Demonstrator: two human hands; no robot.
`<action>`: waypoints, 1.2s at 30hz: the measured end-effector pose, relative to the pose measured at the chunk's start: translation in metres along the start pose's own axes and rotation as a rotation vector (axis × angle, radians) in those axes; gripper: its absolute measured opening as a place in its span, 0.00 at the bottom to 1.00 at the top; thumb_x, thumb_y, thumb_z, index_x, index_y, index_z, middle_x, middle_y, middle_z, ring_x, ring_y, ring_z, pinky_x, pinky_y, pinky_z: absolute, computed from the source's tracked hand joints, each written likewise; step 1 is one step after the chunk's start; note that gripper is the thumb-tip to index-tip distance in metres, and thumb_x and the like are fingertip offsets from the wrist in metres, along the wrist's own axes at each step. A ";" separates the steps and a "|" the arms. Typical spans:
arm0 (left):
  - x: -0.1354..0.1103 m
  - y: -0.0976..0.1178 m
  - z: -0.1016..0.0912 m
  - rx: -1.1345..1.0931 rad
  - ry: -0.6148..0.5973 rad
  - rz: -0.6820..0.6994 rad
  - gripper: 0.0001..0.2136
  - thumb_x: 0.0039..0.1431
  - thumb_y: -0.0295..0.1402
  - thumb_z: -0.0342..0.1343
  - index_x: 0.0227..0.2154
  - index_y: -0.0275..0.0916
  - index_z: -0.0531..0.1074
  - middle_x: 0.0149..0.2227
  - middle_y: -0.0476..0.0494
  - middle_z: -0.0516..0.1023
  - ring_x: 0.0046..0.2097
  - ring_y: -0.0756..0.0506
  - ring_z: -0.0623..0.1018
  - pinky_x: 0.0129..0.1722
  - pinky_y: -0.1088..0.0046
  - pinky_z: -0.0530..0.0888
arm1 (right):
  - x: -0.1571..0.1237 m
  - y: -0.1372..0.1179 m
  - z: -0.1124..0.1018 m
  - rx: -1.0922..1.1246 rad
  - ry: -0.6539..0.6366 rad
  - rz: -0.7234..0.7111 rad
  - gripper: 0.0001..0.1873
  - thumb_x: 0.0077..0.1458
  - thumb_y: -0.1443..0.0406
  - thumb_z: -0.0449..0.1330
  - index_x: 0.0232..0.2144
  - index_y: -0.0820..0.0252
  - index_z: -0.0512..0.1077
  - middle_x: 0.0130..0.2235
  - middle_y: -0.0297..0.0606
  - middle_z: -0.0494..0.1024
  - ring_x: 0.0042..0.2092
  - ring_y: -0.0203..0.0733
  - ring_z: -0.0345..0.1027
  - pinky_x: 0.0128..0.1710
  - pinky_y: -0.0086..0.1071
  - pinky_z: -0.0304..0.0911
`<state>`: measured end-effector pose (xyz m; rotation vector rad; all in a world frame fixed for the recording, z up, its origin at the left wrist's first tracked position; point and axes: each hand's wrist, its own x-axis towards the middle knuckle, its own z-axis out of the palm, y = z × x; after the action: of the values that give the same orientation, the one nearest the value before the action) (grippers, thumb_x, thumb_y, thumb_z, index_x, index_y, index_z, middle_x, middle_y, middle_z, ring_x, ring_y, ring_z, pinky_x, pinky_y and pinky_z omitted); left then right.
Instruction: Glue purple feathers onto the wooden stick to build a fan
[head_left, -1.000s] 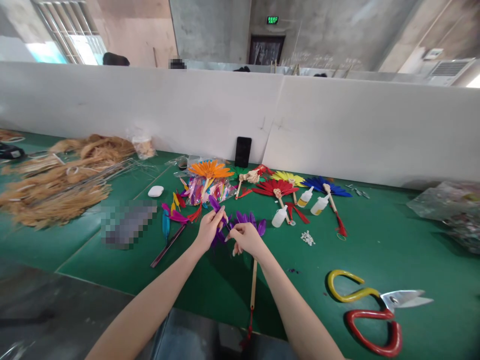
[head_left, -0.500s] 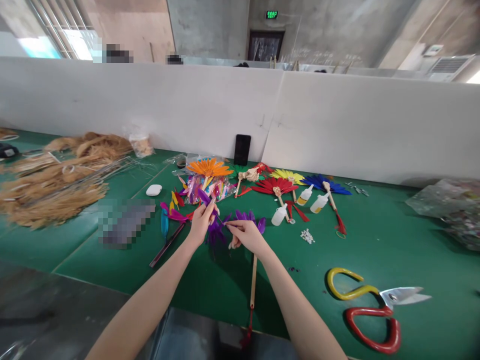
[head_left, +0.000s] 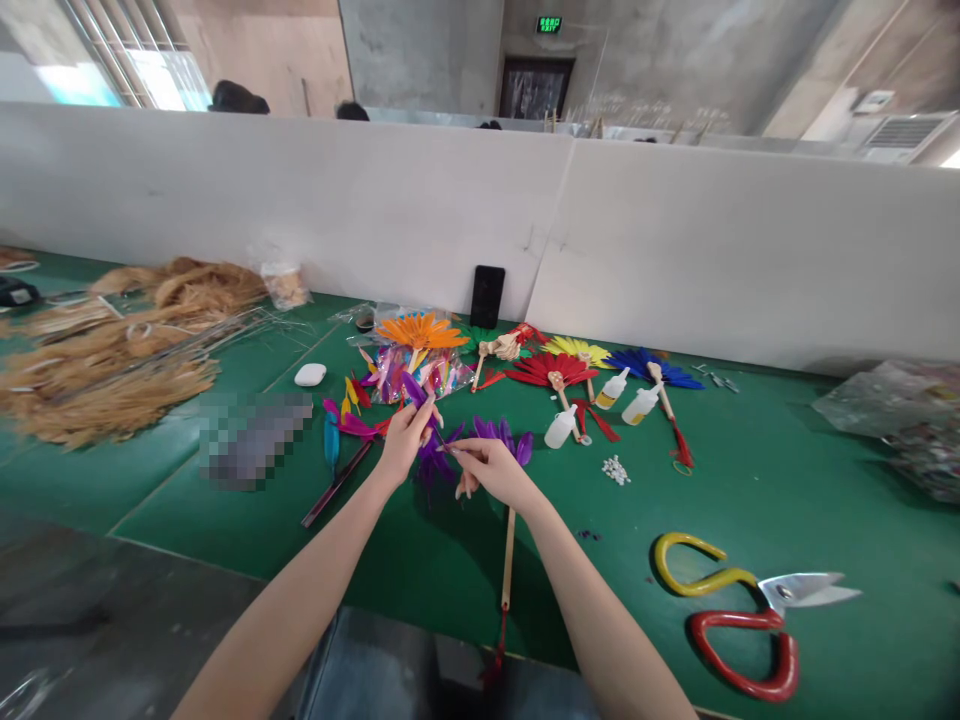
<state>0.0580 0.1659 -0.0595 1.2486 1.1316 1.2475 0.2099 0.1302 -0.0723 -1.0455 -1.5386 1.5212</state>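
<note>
Between the fingers of my left hand (head_left: 406, 440) is a purple feather (head_left: 415, 389), its tip pointing up and away from me. My right hand (head_left: 491, 470) pinches the lower end of the same feather, just right of the left fingers. Below and between the hands lie more loose purple feathers (head_left: 436, 462) on the green table. Partly hidden behind my right hand is a purple feather fan (head_left: 517, 445); its wooden handle (head_left: 508, 560) runs toward me and ends in a red tassel (head_left: 495, 665).
Scissors (head_left: 780, 595) with yellow and red handles lie at the right. Glue bottles (head_left: 561, 428), white beads (head_left: 616, 470) and finished fans, such as a red one (head_left: 551, 371), sit farther back. Brown fibre bundles (head_left: 112, 370) cover the left. A phone (head_left: 487, 297) leans on the white partition (head_left: 675, 240).
Both hands keep their hold on the feather with barely any movement. The whole view has shifted very slightly.
</note>
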 end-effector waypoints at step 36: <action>-0.004 -0.006 0.002 0.384 -0.372 0.055 0.14 0.55 0.43 0.51 0.35 0.36 0.68 0.21 0.53 0.68 0.22 0.51 0.70 0.23 0.77 0.66 | -0.003 -0.003 -0.010 -0.199 -0.007 0.058 0.12 0.53 0.65 0.52 0.34 0.67 0.73 0.12 0.28 0.66 0.16 0.35 0.65 0.20 0.26 0.61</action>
<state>0.0602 0.1625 -0.0660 1.7264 1.0929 0.8063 0.2201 0.1321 -0.0687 -1.2078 -1.7047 1.4326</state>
